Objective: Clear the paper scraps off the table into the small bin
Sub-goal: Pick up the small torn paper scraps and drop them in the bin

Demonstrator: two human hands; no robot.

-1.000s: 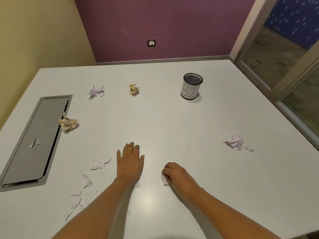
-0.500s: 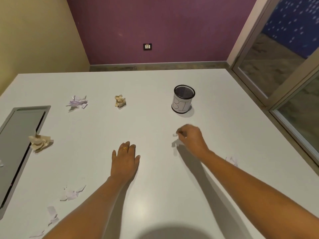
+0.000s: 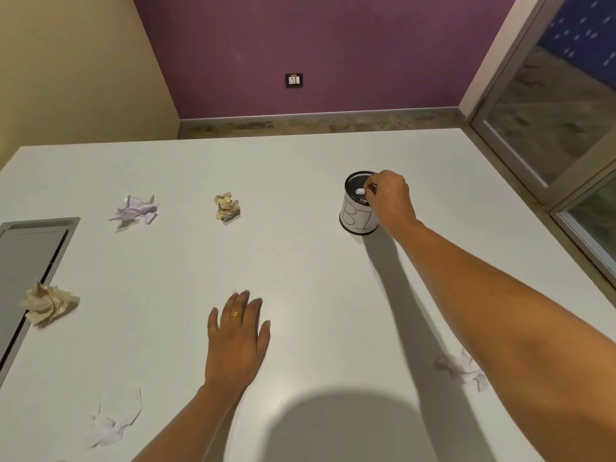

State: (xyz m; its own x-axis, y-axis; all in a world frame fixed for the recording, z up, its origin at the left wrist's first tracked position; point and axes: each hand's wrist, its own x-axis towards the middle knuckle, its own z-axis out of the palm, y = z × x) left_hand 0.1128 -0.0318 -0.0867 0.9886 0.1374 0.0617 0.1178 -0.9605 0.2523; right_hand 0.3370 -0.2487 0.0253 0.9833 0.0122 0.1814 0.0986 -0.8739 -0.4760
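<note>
The small bin (image 3: pixel 355 218), a black mesh cup with a white label, stands on the white table (image 3: pixel 300 261) at the right of centre. My right hand (image 3: pixel 390 198) hovers over its rim, fingertips pinching a small white paper scrap (image 3: pixel 360 191) above the opening. My left hand (image 3: pixel 238 331) lies flat on the table with fingers spread, holding nothing. Loose scraps lie about: a lilac crumple (image 3: pixel 136 208), a tan ball (image 3: pixel 226 206), a tan crumple (image 3: pixel 46 303), white torn pieces (image 3: pixel 113 421), and a white crumple (image 3: pixel 463 368) partly behind my right forearm.
A grey recessed cable hatch (image 3: pixel 23 261) is set into the table at the left edge. A purple wall with a socket (image 3: pixel 294 80) is beyond the far edge. A glass door frame (image 3: pixel 540 128) runs along the right side.
My right hand has carried the small white scrap from the near table forward to the bin and now holds it over the opening. My left hand stayed flat. My view shifted forward.
</note>
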